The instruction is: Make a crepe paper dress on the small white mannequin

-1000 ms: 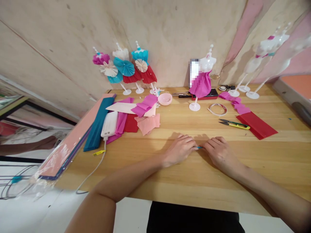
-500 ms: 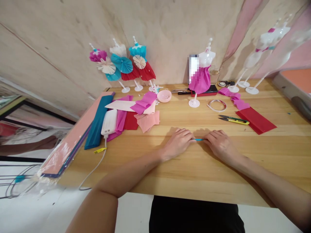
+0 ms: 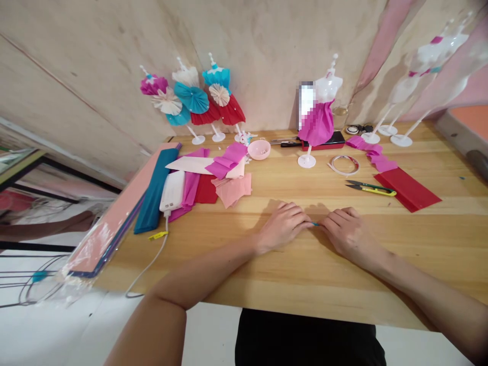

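Observation:
My left hand and my right hand rest on the wooden table, fingertips nearly meeting. Between them they pinch a thin blue paper strip, and only a short piece of it shows. The nearest other things lie ahead of my hands: a pile of salmon-pink crepe paper to the left, and yellow-handled thread snips to the right. Those snips lie beside a red paper sheet.
Paper-dressed miniature mannequins stand at the back left, and a pink-dressed one stands at centre back. A white power bank with its cable lies on coloured paper sheets. A pink bowl and a wire ring lie further back.
My hands have drawn closer together, so less of the blue strip shows than half a second ago. The head camera has shifted slightly.

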`<state>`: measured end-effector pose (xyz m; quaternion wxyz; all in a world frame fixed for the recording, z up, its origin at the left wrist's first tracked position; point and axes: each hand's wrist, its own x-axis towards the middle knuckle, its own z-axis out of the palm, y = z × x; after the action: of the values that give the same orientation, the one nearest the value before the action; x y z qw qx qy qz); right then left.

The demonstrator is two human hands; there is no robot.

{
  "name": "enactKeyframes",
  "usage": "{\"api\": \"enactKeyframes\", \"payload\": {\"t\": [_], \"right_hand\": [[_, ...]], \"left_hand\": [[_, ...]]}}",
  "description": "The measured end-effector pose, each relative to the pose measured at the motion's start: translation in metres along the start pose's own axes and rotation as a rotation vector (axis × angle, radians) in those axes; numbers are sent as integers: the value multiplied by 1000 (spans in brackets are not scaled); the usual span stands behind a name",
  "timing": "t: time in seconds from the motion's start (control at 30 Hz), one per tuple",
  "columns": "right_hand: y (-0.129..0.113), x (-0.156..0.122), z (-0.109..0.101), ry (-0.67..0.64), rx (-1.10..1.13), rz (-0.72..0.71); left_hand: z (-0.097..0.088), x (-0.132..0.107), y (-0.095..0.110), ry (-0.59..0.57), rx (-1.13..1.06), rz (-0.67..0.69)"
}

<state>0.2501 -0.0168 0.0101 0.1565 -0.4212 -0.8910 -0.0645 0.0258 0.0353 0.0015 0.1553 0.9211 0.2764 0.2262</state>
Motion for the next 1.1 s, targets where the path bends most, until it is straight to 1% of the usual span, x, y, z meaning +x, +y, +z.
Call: {"api": "enactKeyframes", "payload": {"t": [0.17,0.27,0.37,0.47,0.53,0.63,0.8,0.97,1.1], "right_hand": [[-1,-1,2,-11,31,19],[0,-2,7,-19,62,42],[6,-3,12,19,51,68],[15,-3,11,73,-3,115],[18,-2,9,99,-41,140],[18,-1,5,104,-52,145],[12,0,6,98,-27,137],[14,-1,10,79,-25,142],[17,0,10,32,-29,159]], "left_hand": [[3,-1,2,27,18,13],[4,-1,-1,-6,-11,0],[3,0,-10,-17,-23,-51],[-2,1,-16,24,13,-124],[-5,2,-15,44,33,-139],[-6,2,-9,47,64,-119],[-4,0,-2,10,116,-100],[-4,0,-5,33,106,-76],[-2,0,-13,17,120,-63]]}}
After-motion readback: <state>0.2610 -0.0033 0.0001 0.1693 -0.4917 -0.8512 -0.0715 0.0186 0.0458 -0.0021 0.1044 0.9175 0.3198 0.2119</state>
